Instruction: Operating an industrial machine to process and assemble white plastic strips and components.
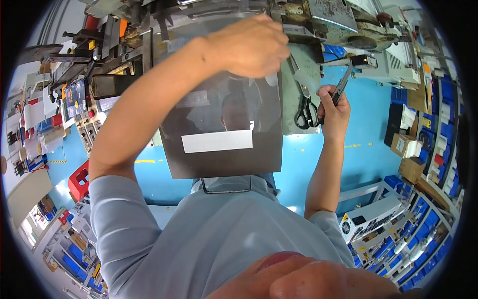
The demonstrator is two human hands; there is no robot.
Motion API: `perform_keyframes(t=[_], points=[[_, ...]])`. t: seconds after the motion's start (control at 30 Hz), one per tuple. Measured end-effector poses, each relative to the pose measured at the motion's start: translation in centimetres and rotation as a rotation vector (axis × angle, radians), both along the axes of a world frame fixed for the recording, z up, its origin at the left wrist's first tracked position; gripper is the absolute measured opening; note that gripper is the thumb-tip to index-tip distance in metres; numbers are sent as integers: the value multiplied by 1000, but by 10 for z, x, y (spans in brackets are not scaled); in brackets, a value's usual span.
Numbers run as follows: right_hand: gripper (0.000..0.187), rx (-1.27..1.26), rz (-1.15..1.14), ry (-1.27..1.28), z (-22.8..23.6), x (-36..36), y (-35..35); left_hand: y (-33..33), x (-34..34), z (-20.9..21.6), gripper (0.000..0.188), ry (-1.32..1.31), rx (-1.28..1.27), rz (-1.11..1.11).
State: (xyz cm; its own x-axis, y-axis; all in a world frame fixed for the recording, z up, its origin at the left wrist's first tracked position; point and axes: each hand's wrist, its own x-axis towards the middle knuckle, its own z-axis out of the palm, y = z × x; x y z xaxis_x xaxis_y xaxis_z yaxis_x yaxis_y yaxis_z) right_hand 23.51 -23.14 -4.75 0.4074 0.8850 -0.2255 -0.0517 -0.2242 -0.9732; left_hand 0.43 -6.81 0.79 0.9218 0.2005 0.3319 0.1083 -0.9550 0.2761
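A dark glossy panel (224, 167) with a white strip (217, 142) lies in front of my body. My left hand (259, 47) is over its far right part with the fingers curled in; whatever they may hold is hidden beneath the knuckles. To the right, my right hand (334, 104) grips a long, slim dark tool (342, 83) with a pointed end aimed away from me; its exact kind is unclear. Black-handled scissors (306, 112) rest just left of that hand on a grey-green surface (294, 127).
Worn metal machine parts (338, 20) line the far side. A black and yellow device (366, 61) sits beyond my right hand. A wire handle (226, 191) juts out below the panel toward my body. Cartons (411, 169) and blue bins stand at the right.
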Motion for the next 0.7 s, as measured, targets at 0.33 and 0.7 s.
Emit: perform_keyframes(t=[0.33,0.7], points=[[11,26,24,-24,7,-4,15,-11,-34,39,9,213,73,39],[11,318,75,-569,14,-75,112,-31,-30,23,20,144,92,213]])
